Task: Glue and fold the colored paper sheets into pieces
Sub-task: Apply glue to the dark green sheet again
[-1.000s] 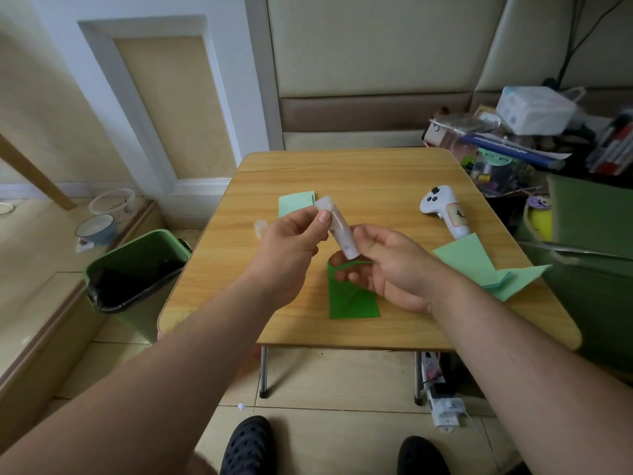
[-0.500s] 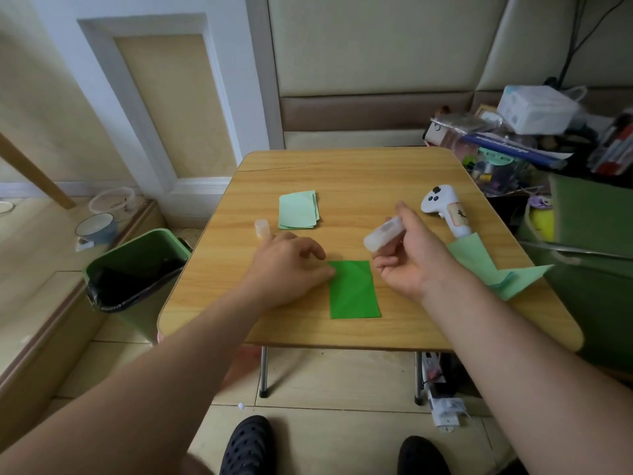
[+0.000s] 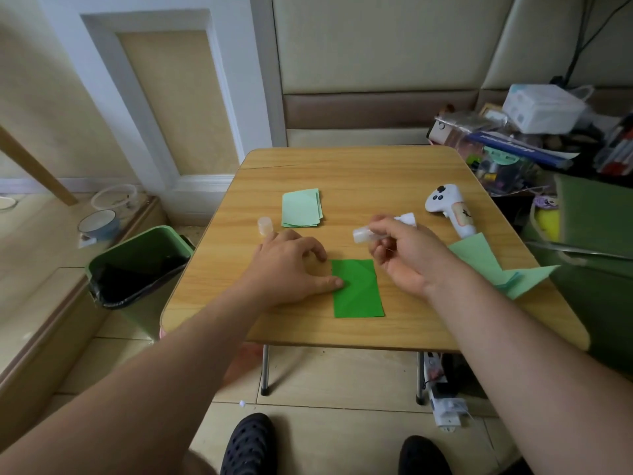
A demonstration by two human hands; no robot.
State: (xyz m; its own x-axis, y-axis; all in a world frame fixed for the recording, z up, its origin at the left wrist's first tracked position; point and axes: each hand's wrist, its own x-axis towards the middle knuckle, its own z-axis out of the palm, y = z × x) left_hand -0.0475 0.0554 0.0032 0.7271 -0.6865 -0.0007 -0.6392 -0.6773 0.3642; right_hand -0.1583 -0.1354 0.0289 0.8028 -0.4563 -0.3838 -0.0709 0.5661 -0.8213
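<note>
glue stick (image 3: 383, 229) tilted flatter, right hand (image 3: 407, 258) fingers pinching it, left hand (image 3: 291, 269) thumb pressing dark green sheet (image 3: 358, 289)

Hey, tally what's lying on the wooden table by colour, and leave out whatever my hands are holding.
Dark green, the flat paper rectangle: 1
Light green, the stack of small paper sheets and the loose paper sheets at the right edge: 2 groups
White, the plastic game controller: 1
Clear, the small plastic cap: 1
Total: 5

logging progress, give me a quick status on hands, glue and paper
Left hand flat, thumb pinning dark green sheet. Right hand grips glue stick above it, cap off on table. Nothing blocking the sheet.
</note>
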